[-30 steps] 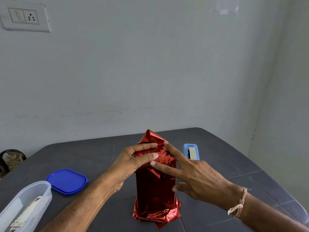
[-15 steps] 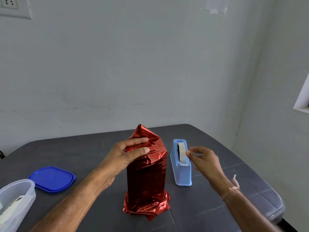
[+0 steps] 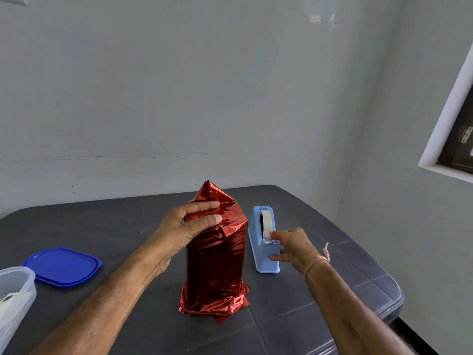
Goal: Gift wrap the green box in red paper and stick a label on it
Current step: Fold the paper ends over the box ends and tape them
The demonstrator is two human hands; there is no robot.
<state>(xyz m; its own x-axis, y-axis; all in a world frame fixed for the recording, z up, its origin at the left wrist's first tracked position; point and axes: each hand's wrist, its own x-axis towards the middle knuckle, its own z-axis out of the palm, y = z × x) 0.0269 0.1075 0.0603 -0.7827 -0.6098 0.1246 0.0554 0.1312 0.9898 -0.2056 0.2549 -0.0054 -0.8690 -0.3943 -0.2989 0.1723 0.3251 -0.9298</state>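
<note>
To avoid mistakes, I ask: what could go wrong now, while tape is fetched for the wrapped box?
Only the left hand pins the top fold of the red paper; it may spring open. The tall box stands on crumpled paper and could tip. The right hand, pulling alone, may drag the tape holder.

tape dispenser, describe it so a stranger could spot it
On the dark grey table, look just right of the upright red-wrapped box. The tape dispenser stands there at the right hand, pale blue with a white tape roll, unlike the deep blue lid far left.
</note>
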